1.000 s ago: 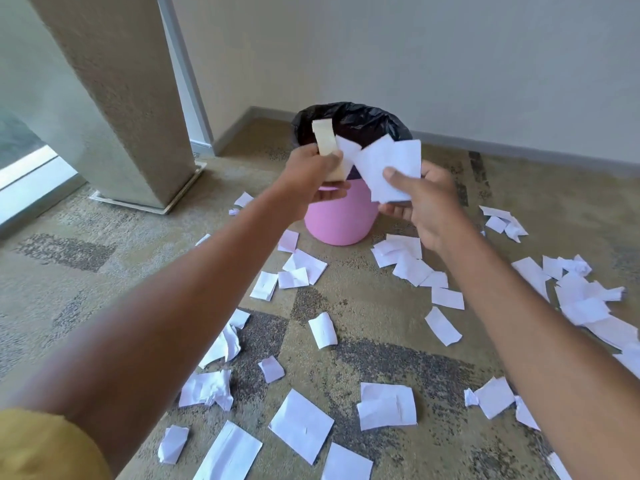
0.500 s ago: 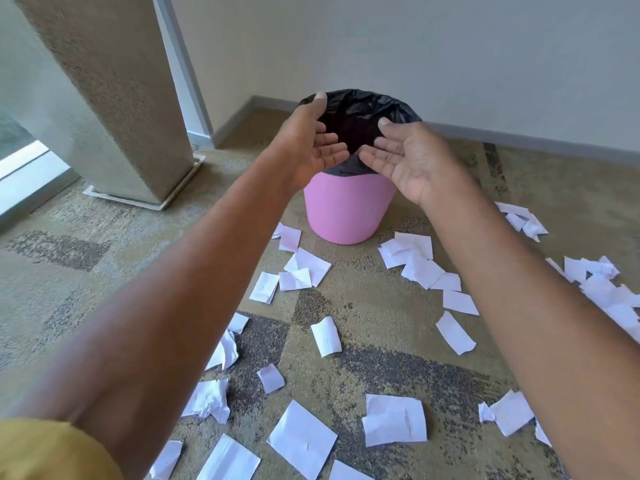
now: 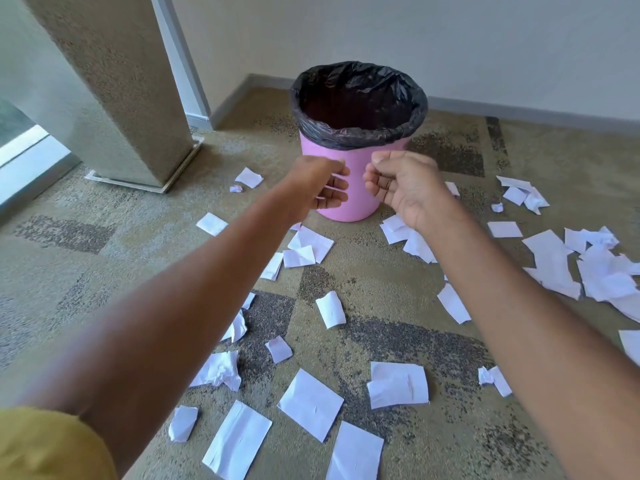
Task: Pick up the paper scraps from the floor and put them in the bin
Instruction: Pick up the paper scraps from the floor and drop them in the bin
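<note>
The pink bin (image 3: 349, 188) with a black liner (image 3: 360, 133) stands on the carpet near the wall. Both my hands hang in front of its side, below the rim, and hold nothing. My left hand (image 3: 322, 183) has its fingers loosely curled and spread, with the bin showing between them. My right hand (image 3: 405, 185) is curled into a loose fist. White paper scraps lie all over the floor: a curled scrap (image 3: 330, 310), a square scrap (image 3: 310, 403), a folded scrap (image 3: 398, 384) and a heap of scraps (image 3: 606, 271) at the right.
A speckled pillar (image 3: 114, 91) on a metal base stands at the left, beside a glass pane. The wall and skirting (image 3: 519, 109) run just behind the bin. More scraps lie under my arms and at the lower edge.
My hands held paper scraps over the bin, opened above it, and the scraps are gone. Both hands have dropped from the rim to the bin's front, fingers curling in.
</note>
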The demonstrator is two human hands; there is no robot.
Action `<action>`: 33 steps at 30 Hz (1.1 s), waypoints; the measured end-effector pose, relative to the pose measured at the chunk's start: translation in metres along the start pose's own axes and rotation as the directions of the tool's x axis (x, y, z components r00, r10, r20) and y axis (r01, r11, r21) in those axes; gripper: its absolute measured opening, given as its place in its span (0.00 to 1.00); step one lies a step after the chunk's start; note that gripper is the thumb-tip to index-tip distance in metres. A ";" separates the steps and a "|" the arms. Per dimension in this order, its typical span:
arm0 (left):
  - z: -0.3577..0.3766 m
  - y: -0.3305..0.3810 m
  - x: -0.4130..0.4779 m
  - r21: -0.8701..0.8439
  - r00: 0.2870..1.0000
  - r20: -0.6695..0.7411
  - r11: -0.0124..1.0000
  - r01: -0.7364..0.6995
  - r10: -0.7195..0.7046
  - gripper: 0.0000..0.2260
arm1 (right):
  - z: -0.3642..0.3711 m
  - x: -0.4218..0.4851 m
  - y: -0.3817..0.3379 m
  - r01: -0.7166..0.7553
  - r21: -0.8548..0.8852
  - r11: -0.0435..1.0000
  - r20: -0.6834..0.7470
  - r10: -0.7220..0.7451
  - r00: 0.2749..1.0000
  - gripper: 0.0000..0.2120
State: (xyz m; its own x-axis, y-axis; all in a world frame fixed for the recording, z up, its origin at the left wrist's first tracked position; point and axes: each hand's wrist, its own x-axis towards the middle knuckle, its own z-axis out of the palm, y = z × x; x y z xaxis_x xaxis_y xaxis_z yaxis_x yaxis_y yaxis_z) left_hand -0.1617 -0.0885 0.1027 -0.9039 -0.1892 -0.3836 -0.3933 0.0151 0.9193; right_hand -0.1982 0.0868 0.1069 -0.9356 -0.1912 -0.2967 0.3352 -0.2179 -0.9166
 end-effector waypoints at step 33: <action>0.012 -0.190 -0.067 0.907 0.942 0.331 0.260 -0.332 0.048 0.10 | -0.126 -0.149 0.177 0.600 -0.753 -0.271 0.450 0.453 0.769 0.40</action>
State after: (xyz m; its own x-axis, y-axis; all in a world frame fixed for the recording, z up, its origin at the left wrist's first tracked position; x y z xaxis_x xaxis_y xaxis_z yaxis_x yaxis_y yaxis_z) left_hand -0.0286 -0.0666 -0.0473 -0.9263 0.1477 -0.3467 0.0453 0.9569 0.2868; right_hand -0.0139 0.1971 -0.0447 -0.5182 -0.6770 -0.5226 -0.7354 0.6647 -0.1318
